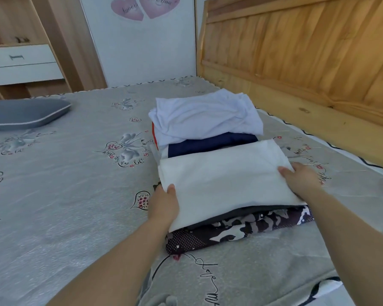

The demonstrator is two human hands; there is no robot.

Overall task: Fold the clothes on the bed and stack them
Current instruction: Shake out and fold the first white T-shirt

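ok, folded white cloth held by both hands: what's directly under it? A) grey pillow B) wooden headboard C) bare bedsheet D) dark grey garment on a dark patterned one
D: the folded white cloth, gripped by the left hand and right hand, lies on a dark grey garment atop a dark patterned garment.

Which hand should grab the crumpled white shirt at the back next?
Probably the right hand. It sits at the far right edge of the folded white cloth, nearer the crumpled white shirt. The left hand grips the near left edge, farther back.
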